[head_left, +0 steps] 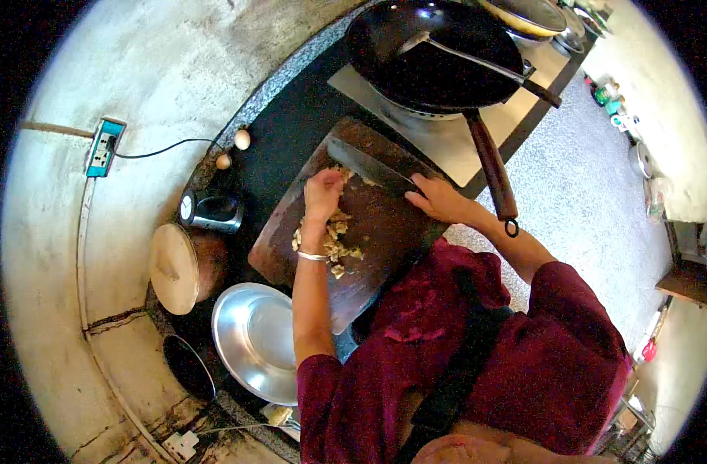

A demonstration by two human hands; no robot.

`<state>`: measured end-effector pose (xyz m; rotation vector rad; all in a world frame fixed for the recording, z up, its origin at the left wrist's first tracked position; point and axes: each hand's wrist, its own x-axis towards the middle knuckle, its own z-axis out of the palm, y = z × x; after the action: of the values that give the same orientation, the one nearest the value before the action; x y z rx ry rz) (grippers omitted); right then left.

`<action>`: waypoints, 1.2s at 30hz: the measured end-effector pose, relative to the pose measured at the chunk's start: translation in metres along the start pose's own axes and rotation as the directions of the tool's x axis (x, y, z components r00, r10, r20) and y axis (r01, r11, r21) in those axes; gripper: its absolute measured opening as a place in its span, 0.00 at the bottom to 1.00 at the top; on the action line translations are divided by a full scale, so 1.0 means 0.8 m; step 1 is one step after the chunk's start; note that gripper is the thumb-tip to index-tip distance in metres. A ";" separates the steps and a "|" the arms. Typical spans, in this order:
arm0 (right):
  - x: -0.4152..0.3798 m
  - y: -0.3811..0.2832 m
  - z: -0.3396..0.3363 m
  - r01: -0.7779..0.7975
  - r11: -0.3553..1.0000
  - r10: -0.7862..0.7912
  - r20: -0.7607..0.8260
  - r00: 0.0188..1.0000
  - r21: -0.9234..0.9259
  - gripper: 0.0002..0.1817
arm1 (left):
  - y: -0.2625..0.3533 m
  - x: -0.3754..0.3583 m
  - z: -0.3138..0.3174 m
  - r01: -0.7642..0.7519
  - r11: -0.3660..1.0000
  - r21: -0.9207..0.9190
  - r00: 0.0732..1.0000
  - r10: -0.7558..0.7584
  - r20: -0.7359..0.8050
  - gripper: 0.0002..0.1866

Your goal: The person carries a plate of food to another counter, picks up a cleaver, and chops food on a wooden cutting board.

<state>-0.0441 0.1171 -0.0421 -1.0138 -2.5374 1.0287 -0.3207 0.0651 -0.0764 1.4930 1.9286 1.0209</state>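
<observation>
A round wooden chopping board [377,228] lies on the dark counter. My right hand [440,199] grips the handle of a broad cleaver [363,164], whose blade rests on the board's far part. My left hand [322,193] is closed on a pale piece of food beside the blade, with a bangle on its wrist. A heap of chopped pale pieces [335,241] lies on the board under my left forearm.
A black wok [431,54] with a ladle sits on the stove, its wooden handle [493,166] reaching toward me. A steel plate [253,340], a lidded clay pot [179,267], a steel cup [212,210], two eggs [242,139] and a wall socket [104,147] are to the left.
</observation>
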 end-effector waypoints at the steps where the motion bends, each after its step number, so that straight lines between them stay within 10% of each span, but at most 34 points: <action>1: 0.000 0.001 -0.003 0.040 0.999 -0.041 -0.052 0.998 -0.004 0.19 | -0.002 0.001 0.004 -0.001 1.000 -0.004 1.000 0.001 -0.002 0.09; 12: 0.011 -0.042 0.024 0.043 0.999 -0.042 0.117 0.992 -0.007 0.18 | -0.007 -0.085 -0.052 0.125 0.979 0.162 0.989 -0.111 -0.097 0.20; 18: 0.032 -0.046 0.012 0.049 0.995 -0.041 0.095 0.995 -0.086 0.19 | 0.056 -0.104 -0.042 0.108 0.822 0.559 0.990 -0.036 -0.139 0.30; 36: 0.005 -0.033 0.014 0.063 0.998 -0.063 -0.018 0.998 0.020 0.18 | 0.045 -0.062 0.002 0.029 0.937 0.348 0.996 0.001 -0.087 0.24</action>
<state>-0.0655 0.1003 -0.0325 -0.9273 -2.5223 1.0217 -0.2845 0.0225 -0.0512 1.6410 2.2703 0.7736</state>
